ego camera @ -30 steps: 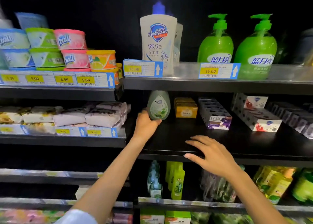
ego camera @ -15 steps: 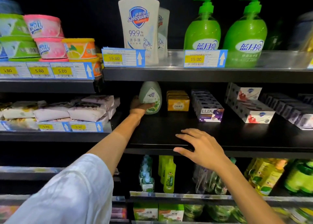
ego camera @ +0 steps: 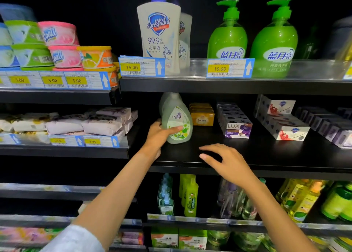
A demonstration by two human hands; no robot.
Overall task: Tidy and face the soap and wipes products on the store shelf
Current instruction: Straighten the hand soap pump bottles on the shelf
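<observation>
On the black middle shelf (ego camera: pixel 266 156), we bring a pale green soap bottle (ego camera: pixel 177 122) toward the front edge.

Most of the facing looks undone to us: the yellow soap boxes (ego camera: pixel 202 116), Lux boxes (ego camera: pixel 235 126) and white soap cartons (ego camera: pixel 285 126) sit well back, with bare shelf before them. Our left hand (ego camera: pixel 160 135) grips the bottle low, thumb curled across its leaf-printed label; it leans slightly, translucent, its top hidden behind the shelf above. Our right hand (ego camera: pixel 226 160) hovers with fingers spread over the shelf lip, holding nothing.
</observation>
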